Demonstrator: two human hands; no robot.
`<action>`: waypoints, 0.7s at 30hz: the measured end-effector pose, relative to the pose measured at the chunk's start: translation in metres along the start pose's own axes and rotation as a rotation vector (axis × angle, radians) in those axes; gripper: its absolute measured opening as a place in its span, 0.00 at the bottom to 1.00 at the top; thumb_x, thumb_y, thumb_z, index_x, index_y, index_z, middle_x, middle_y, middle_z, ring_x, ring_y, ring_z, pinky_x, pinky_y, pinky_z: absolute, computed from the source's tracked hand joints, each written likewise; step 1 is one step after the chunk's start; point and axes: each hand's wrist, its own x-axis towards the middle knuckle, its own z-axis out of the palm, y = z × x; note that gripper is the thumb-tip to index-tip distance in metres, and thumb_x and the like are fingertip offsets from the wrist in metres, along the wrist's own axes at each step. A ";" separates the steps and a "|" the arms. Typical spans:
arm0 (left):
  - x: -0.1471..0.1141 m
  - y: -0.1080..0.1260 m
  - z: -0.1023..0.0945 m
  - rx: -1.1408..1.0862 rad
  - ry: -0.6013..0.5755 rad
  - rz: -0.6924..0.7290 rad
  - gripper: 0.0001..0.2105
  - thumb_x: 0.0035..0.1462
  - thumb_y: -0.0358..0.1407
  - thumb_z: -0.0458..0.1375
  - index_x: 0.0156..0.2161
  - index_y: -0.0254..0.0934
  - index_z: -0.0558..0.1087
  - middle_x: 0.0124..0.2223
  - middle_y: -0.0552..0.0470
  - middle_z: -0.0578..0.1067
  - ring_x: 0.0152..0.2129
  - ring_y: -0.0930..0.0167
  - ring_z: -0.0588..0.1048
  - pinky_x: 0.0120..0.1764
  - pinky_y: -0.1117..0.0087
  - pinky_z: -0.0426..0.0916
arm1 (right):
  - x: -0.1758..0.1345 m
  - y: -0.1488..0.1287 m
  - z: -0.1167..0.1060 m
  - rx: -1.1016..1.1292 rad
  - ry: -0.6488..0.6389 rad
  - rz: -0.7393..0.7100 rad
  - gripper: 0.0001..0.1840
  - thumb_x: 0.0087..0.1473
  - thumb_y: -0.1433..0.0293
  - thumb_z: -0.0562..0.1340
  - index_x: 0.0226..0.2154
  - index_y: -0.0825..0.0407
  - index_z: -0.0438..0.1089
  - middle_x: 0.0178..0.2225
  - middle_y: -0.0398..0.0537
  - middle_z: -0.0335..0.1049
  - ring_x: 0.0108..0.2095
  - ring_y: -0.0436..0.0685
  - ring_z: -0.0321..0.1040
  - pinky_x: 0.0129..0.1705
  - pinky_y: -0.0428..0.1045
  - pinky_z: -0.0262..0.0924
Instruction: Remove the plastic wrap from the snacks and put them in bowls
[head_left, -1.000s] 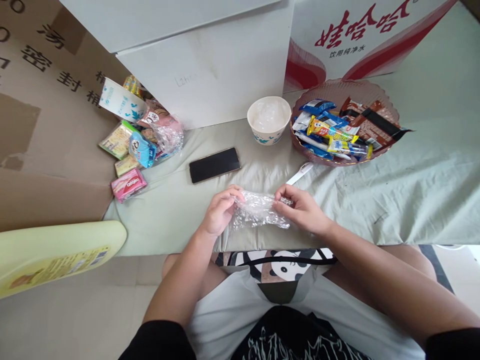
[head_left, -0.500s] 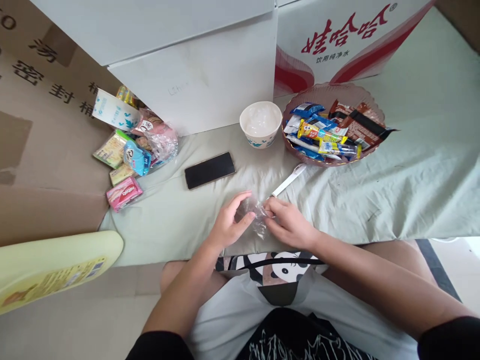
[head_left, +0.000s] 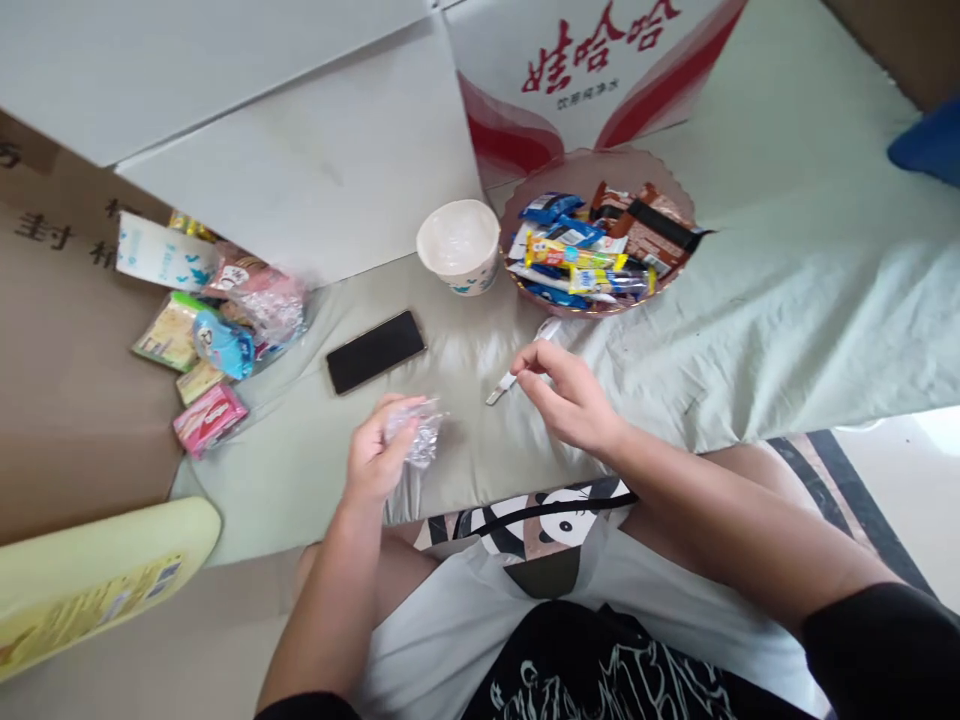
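Using the black phone [head_left: 376, 352] as reference, flat on the green cloth [head_left: 750, 375]; left hand [head_left: 380, 447] on its near side, fingers closed around crumpled clear plastic [head_left: 424, 436], the wad poking out past the thumb; right hand [head_left: 566, 397] to the phone's right and a bit nearer, fingers curled over the white cutter [head_left: 504, 385], can't tell if they touch or grip it; paper bowl [head_left: 466, 283] beyond phone, to its right; pink bowl [head_left: 634, 170] with wrapped snacks [head_left: 576, 254] farther right; pink packet [head_left: 211, 418] left of phone.
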 end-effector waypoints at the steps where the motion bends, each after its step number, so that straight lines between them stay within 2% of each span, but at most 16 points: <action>1: 0.003 0.002 0.000 0.012 0.071 0.038 0.14 0.55 0.46 0.67 0.41 0.38 0.80 0.41 0.48 0.77 0.37 0.68 0.78 0.41 0.66 0.74 | 0.004 -0.001 -0.006 0.017 0.056 -0.003 0.04 0.59 0.71 0.55 0.33 0.49 0.64 0.32 0.44 0.70 0.34 0.53 0.67 0.40 0.50 0.62; 4: 0.023 0.028 0.014 0.099 0.274 0.250 0.13 0.50 0.44 0.70 0.33 0.38 0.74 0.33 0.53 0.76 0.31 0.70 0.76 0.36 0.69 0.72 | 0.011 -0.005 -0.022 0.069 0.187 -0.042 0.05 0.58 0.71 0.55 0.31 0.49 0.63 0.30 0.42 0.67 0.32 0.51 0.65 0.37 0.48 0.60; 6: 0.048 0.057 0.033 0.193 0.352 0.415 0.12 0.51 0.42 0.69 0.33 0.38 0.73 0.32 0.55 0.75 0.27 0.73 0.73 0.30 0.71 0.68 | 0.014 -0.008 -0.029 0.092 0.223 -0.068 0.05 0.59 0.71 0.54 0.31 0.49 0.62 0.29 0.42 0.66 0.31 0.51 0.63 0.36 0.48 0.58; 8: 0.084 0.088 0.055 0.292 0.355 0.605 0.12 0.54 0.42 0.67 0.34 0.37 0.71 0.30 0.56 0.72 0.26 0.74 0.71 0.30 0.72 0.66 | 0.016 -0.009 -0.034 0.101 0.234 -0.100 0.06 0.60 0.72 0.54 0.30 0.49 0.62 0.28 0.41 0.65 0.30 0.50 0.62 0.35 0.47 0.58; 10: 0.126 0.114 0.079 0.423 0.330 0.781 0.14 0.58 0.45 0.63 0.32 0.36 0.67 0.28 0.59 0.65 0.24 0.77 0.67 0.32 0.72 0.65 | 0.019 -0.007 -0.039 0.106 0.241 -0.129 0.07 0.60 0.72 0.54 0.30 0.49 0.62 0.28 0.41 0.65 0.30 0.50 0.62 0.35 0.47 0.57; 12: 0.168 0.133 0.099 0.557 0.220 0.826 0.15 0.63 0.45 0.58 0.32 0.37 0.63 0.27 0.60 0.59 0.25 0.76 0.67 0.38 0.70 0.67 | 0.022 -0.006 -0.043 0.118 0.268 -0.139 0.08 0.60 0.73 0.54 0.29 0.49 0.62 0.27 0.41 0.65 0.30 0.50 0.62 0.34 0.47 0.56; 14: 0.203 0.143 0.114 0.713 0.103 0.783 0.12 0.64 0.42 0.57 0.33 0.37 0.62 0.30 0.58 0.62 0.32 0.72 0.72 0.45 0.66 0.67 | 0.025 -0.005 -0.048 0.132 0.303 -0.136 0.08 0.60 0.73 0.54 0.28 0.49 0.61 0.27 0.41 0.65 0.29 0.50 0.61 0.33 0.47 0.56; 16: 0.224 0.146 0.121 0.912 0.062 0.689 0.08 0.62 0.33 0.58 0.34 0.37 0.62 0.35 0.53 0.68 0.42 0.67 0.74 0.51 0.62 0.66 | 0.027 -0.006 -0.054 0.143 0.330 -0.130 0.09 0.60 0.73 0.53 0.28 0.49 0.61 0.26 0.41 0.64 0.28 0.49 0.61 0.32 0.47 0.56; 19: 0.237 0.142 0.125 1.242 -0.029 0.469 0.03 0.57 0.28 0.57 0.36 0.36 0.68 0.42 0.46 0.75 0.46 0.61 0.75 0.52 0.59 0.67 | 0.028 -0.009 -0.061 0.166 0.339 -0.127 0.09 0.60 0.74 0.53 0.28 0.49 0.61 0.26 0.40 0.64 0.27 0.49 0.59 0.32 0.47 0.55; 21: 0.239 0.138 0.126 1.423 -0.150 0.280 0.06 0.56 0.29 0.56 0.40 0.36 0.72 0.43 0.42 0.78 0.45 0.57 0.76 0.49 0.58 0.69 | 0.028 -0.012 -0.065 0.195 0.337 -0.120 0.09 0.60 0.74 0.54 0.28 0.49 0.60 0.26 0.40 0.63 0.27 0.49 0.58 0.32 0.47 0.55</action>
